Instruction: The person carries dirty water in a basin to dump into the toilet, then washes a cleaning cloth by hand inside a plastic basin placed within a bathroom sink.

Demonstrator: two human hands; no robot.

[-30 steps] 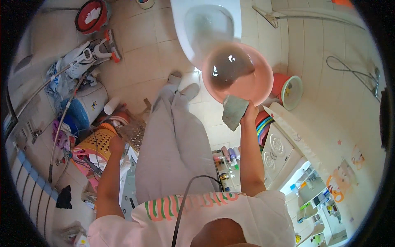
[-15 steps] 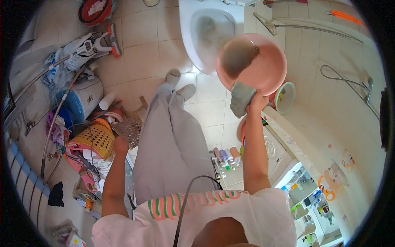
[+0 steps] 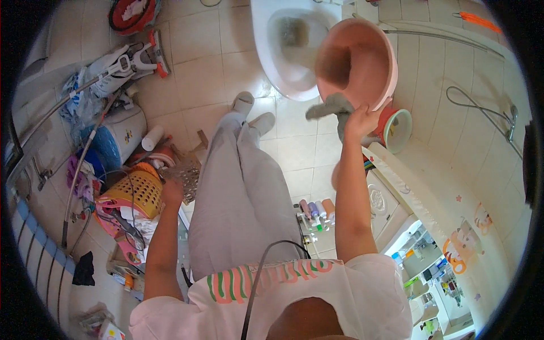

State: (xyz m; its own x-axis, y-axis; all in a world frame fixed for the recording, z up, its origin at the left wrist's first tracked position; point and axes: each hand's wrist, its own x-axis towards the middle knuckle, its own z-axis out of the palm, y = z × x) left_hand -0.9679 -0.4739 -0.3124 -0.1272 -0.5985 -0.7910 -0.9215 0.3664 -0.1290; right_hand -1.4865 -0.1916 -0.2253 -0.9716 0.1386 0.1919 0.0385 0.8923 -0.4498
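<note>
My right hand [image 3: 361, 121] is closed on the near rim of a pink basin [image 3: 374, 59], with a grey-green cloth [image 3: 333, 106] hanging beside it at the rim. The basin is tipped left over the white toilet [image 3: 270, 72], and murky water runs from it into the bowl. Some dark water still lies inside the basin. My left hand [image 3: 172, 191] is low on the left, next to a yellow perforated basket [image 3: 135, 191] and a brownish stool with holes in its seat [image 3: 190, 182]. Its fingers are blurred, so whether they grip anything is unclear.
A red-rimmed pale bucket [image 3: 398, 131] stands right of my right hand, by the bathtub edge [image 3: 419, 204]. Mops [image 3: 96, 85] and a white-and-blue bin [image 3: 122, 133] line the left wall. Several bottles [image 3: 317, 211] stand on a rack near my right forearm.
The basin has tipped further and moved slightly up and right with my right hand. The cloth has folded over and now hangs more loosely. My left hand has shifted slightly right.
</note>
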